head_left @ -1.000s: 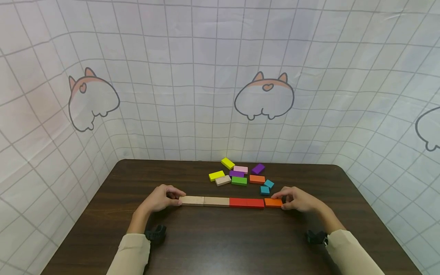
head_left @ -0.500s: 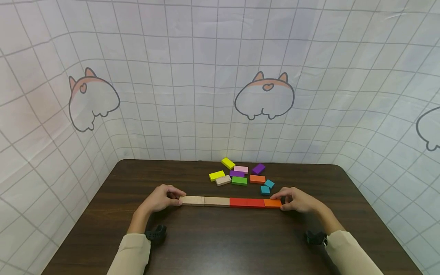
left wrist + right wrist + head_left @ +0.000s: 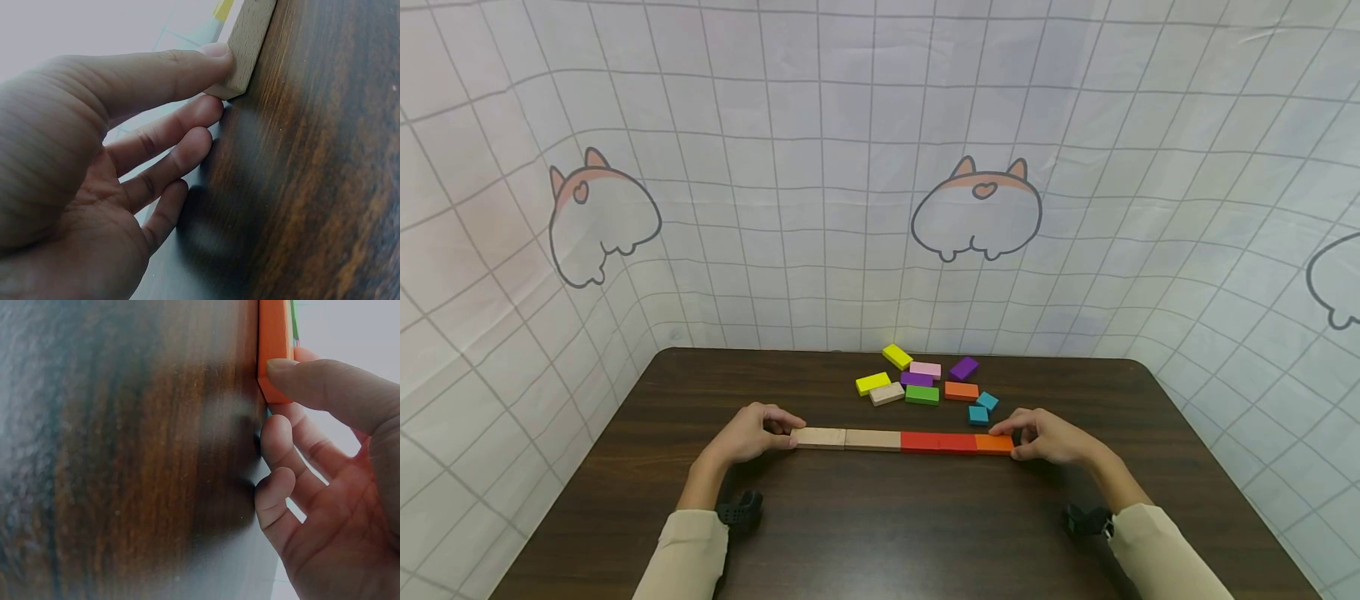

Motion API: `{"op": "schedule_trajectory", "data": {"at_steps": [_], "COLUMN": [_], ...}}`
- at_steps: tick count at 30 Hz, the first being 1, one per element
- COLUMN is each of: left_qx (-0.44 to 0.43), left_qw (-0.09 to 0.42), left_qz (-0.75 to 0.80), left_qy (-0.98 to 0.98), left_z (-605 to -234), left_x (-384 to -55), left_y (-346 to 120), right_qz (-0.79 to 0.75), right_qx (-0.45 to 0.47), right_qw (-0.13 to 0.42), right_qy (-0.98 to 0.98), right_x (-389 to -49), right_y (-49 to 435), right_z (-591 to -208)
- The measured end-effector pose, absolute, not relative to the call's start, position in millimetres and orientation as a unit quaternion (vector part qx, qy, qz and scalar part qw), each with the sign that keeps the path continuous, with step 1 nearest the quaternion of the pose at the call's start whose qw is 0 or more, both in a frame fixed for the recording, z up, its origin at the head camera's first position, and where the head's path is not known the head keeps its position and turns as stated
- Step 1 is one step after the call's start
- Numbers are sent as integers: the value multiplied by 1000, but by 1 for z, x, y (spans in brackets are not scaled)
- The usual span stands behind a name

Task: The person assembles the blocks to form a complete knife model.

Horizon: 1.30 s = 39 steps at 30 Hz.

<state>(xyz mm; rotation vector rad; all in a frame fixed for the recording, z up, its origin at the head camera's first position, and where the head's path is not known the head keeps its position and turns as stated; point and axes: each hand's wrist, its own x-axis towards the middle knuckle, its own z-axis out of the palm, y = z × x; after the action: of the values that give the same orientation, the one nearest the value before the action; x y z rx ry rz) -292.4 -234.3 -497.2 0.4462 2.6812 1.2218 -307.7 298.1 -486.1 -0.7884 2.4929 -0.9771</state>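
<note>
A straight row of flat blocks lies on the table, touching end to end: a plain wooden block point(image 3: 820, 438) at the left, a second plain wooden block point(image 3: 873, 441), two red blocks point(image 3: 937, 443) and an orange block point(image 3: 994, 445) at the right. My left hand point(image 3: 749, 432) pinches the left end of the first wooden block point(image 3: 247, 47) between thumb and fingers. At the other end my right hand point(image 3: 1051, 436) pinches the orange block point(image 3: 275, 347), its thumb on the near side. In both wrist views the lower fingers are bent and touch no block.
Behind the row lie loose blocks: yellow point(image 3: 873, 383), plain wood point(image 3: 887, 394), green point(image 3: 922, 395), pink point(image 3: 925, 370), purple point(image 3: 963, 368), orange point(image 3: 961, 391) and two small blue ones point(image 3: 978, 415). A white grid-patterned cloth point(image 3: 820, 250) hangs behind the dark table point(image 3: 880, 533).
My right hand has moved slightly left with the orange block, and the narrow gap between it and the red blocks has closed. My left hand stays in place.
</note>
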Motion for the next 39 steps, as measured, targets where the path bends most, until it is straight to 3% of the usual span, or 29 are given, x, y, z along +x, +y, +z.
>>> {"op": "schedule_trajectory", "data": {"at_steps": [10, 17, 25, 39], "left_qx": [149, 152, 152, 149], "left_qw": [82, 84, 86, 83], "left_qz": [410, 411, 410, 413], "left_qy": [896, 895, 895, 895], "left_z": [-497, -495, -494, -494], "left_x": [-292, -291, -291, -290], "left_y": [-234, -235, -235, -234], "right_qz": [-355, -360, -373, -358], "right_qx": [-278, -254, -234, -204], "right_qw": [182, 105, 72, 82], "right_qy": [874, 892, 895, 908], "right_x": [-310, -324, -339, -365], "right_y": [299, 284, 245, 196], "right_z": [-481, -473, -465, -478]}}
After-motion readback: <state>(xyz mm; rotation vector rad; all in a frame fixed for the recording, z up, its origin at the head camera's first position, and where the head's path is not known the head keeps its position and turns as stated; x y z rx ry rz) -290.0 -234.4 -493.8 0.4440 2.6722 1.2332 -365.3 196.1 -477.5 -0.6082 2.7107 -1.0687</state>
